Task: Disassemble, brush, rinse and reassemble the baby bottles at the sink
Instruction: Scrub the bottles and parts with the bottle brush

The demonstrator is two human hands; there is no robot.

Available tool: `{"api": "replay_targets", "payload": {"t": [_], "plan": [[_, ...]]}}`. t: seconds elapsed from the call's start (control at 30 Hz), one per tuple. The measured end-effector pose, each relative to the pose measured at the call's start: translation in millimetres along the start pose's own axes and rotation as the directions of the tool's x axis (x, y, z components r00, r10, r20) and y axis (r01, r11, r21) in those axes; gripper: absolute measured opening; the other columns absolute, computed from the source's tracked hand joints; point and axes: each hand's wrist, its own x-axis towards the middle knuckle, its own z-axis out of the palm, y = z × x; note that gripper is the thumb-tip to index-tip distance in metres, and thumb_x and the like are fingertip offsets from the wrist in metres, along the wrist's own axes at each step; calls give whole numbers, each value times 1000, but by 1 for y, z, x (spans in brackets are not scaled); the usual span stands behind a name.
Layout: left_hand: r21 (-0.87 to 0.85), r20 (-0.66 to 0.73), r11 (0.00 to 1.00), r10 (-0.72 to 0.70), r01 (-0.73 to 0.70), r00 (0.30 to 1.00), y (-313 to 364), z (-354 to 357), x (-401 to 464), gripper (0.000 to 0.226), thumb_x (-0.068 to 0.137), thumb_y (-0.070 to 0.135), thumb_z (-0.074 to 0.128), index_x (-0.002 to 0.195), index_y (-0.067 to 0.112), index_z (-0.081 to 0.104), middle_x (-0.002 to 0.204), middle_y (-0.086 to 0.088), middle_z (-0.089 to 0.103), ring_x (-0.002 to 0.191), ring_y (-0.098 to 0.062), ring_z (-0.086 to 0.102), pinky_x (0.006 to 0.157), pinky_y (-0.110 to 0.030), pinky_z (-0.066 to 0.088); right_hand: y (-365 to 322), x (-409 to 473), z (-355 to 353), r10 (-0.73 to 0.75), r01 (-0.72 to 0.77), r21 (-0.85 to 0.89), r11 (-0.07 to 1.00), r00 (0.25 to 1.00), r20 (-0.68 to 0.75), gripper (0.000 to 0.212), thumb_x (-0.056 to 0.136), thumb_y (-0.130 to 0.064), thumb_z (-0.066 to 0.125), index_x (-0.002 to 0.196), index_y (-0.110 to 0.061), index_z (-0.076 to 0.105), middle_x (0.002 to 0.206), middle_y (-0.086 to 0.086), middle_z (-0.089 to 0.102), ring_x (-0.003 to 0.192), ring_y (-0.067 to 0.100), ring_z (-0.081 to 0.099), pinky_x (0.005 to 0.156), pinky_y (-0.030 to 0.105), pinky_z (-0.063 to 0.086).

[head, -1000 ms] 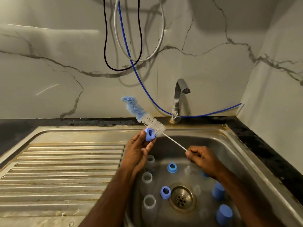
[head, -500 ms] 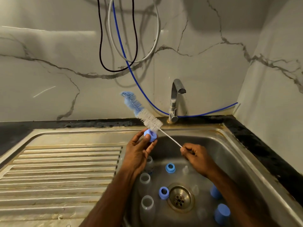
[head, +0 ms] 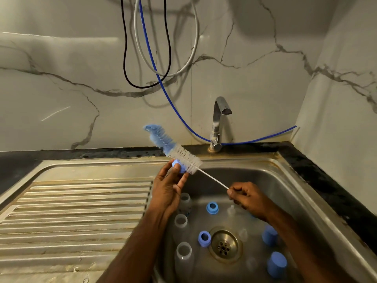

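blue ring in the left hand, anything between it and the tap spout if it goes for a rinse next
Yes: the bottle brush lies against the blue ring on the tap side, its wire handle held by the right hand. Beyond it, nothing visible.

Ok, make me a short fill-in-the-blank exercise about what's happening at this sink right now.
1. The left hand holds a small ____ plastic bottle ring.
2. The right hand pinches the thin white handle of the long bristled bottle ____.
3. Three clear plastic bottles lie in the steel ____.
4. No water runs from the chrome ____.

Missing words: blue; brush; sink; tap
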Motion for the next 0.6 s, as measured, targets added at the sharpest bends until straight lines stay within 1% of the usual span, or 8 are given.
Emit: {"api": "replay_targets", "payload": {"t": [0.13, 0.23, 0.3, 0.33, 0.4, 0.5, 0.53, 0.6], "plan": [[197, 56, 980, -37, 25, 998, -9, 4, -4, 51, 77, 7, 70, 127, 3, 60, 120, -21, 71, 110, -33, 71, 85, -40, 62, -8, 5, 19, -108, 97, -85, 992, 986, -130, 30, 101, -21, 57, 71, -24, 61, 58, -10, 54, 56, 2, 48, 59, 21, 42], [75, 32, 997, -27, 24, 999, -7, 5, -3, 51, 80, 8, 68, 130, 0, 59, 123, -23, 69, 112, -35, 69, 83, -38, 63, -4, 6, 11, -103, 97, -55, 994, 986, -131, 28, 100, -20, 57, 73, -17, 63, 61, -2, 55, 58, 6, 49, 61, 27, 43], [-32, -3, 999, -11, 11, 1000, -3, 1, 1, 43, 81, 11, 67, 123, 2, 63, 122, -21, 70, 110, -32, 71, 78, -35, 63, 1, 3, 1, -71, 68, -37, 997, 994, -81, 26, 100, -19, 57, 77, -11, 65, 65, 9, 58, 60, 13, 52, 63, 33, 46], [-37, -10, 999, -4, 3, 1000, -1, 0, 1, 41, 81, 12, 68, 120, 3, 65, 120, -20, 71, 108, -30, 72, 77, -34, 63, 2, 3, 0, -65, 62, -48, 997, 996, -65, 25, 100, -19, 57, 78, -11, 66, 67, 11, 60, 61, 16, 53, 64, 34, 47], [26, 6, 1000, 0, -1, 1000, -2, 1, 0, 43, 79, 13, 69, 121, 4, 65, 119, -19, 71, 108, -31, 71, 78, -35, 63, 0, 3, 6, -80, 74, -72, 995, 994, -78, 26, 100, -19, 58, 76, -15, 65, 65, 6, 59, 60, 13, 53, 63, 30, 46], [171, 36, 985, -7, 1, 999, -6, 4, -2, 47, 78, 14, 70, 124, 4, 63, 118, -18, 72, 110, -32, 71, 84, -39, 62, -6, 6, 18, -127, 112, -98, 989, 979, -162, 30, 100, -17, 57, 71, -23, 60, 59, -10, 54, 56, 2, 48, 58, 19, 41], [168, 31, 986, -6, 0, 999, -5, 4, -3, 47, 79, 14, 69, 124, 4, 63, 118, -18, 72, 110, -32, 71, 84, -39, 63, -5, 7, 18, -130, 114, -101, 988, 976, -174, 30, 100, -17, 57, 71, -23, 60, 59, -10, 54, 57, 2, 48, 58, 20, 41], [42, 10, 999, -3, 3, 1000, -1, 2, 0, 46, 82, 15, 68, 125, 1, 62, 120, -20, 71, 110, -32, 70, 79, -35, 63, 0, 5, 10, -110, 98, -83, 992, 983, -147, 27, 100, -18, 57, 74, -18, 63, 63, -2, 57, 59, 5, 50, 61, 25, 44]]}}
